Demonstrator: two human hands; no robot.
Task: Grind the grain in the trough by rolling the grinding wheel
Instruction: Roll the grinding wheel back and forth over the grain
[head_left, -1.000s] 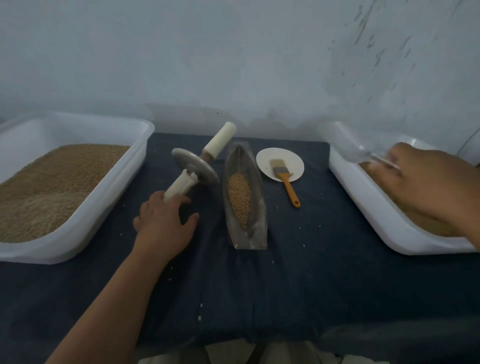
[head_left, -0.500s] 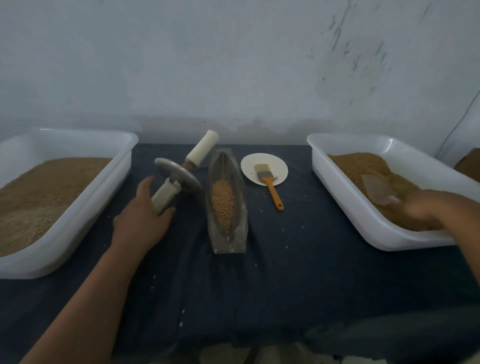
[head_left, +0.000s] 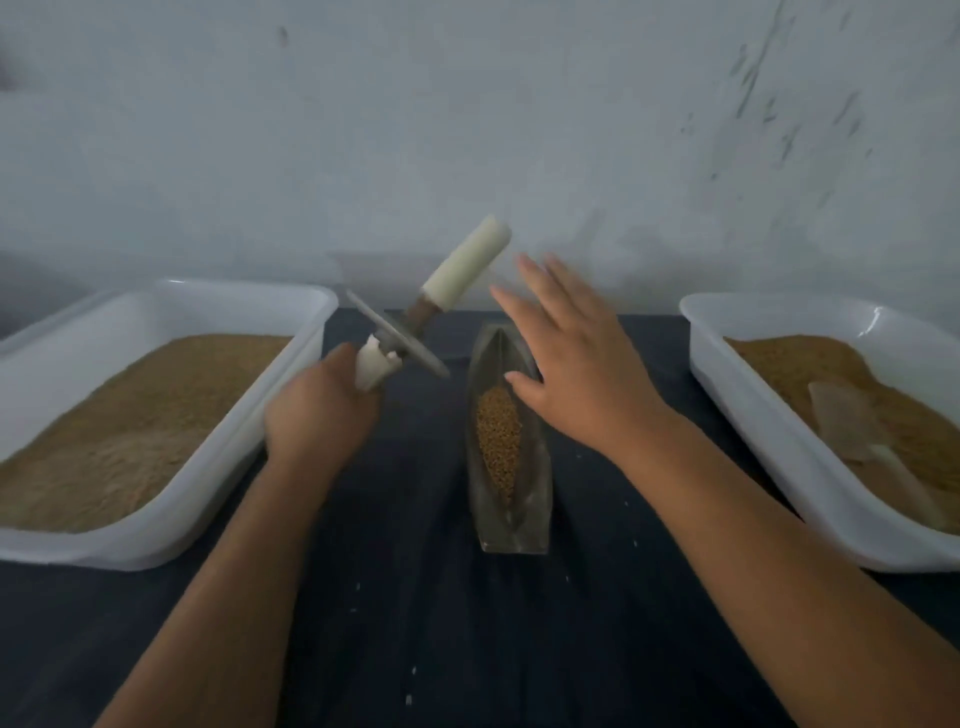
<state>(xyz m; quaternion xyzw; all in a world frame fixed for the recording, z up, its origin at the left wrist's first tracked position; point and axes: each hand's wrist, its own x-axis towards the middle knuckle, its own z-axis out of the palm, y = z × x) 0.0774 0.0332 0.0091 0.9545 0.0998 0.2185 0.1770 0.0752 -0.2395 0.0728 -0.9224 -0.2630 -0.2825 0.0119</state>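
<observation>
**Wheel up in the air, not in the trough yet**

Our left hand (head_left: 317, 410) is wrapped round the near handle (head_left: 374, 366) of the grinding wheel (head_left: 397, 340). The wheel is up off the counter (head_left: 415, 597), tipped to one side, and it hangs to the left of the trough (head_left: 511, 525). Our right hand (head_left: 576, 374) is wide, with the fingers spread, and holds nothing. It is over the far end of the trough, close to the far handle (head_left: 467, 267) but not touching it.

The grain (head_left: 498, 436) lies in a little heap down the middle of the trough. We think none of it is ground yet.

What could go wrong? Only one hand holds the wheel, and the wheel looks heavy and tipped. It could slip or swing and bump the trough. The trough is thin and narrow, so a bump from the side could push it over and spill the grain on the counter. If we put the wheel down crooked, it may sit on the rim and not in the groove. If we push too hard or too fast, grain may hop out over the sides. If our right hand misses the far handle, the wheel will wobble.

A left tub (head_left: 249, 415) and a right tub (head_left: 753, 415) stand on each side. A scoop (head_left: 841, 426) lies in the right one.
</observation>
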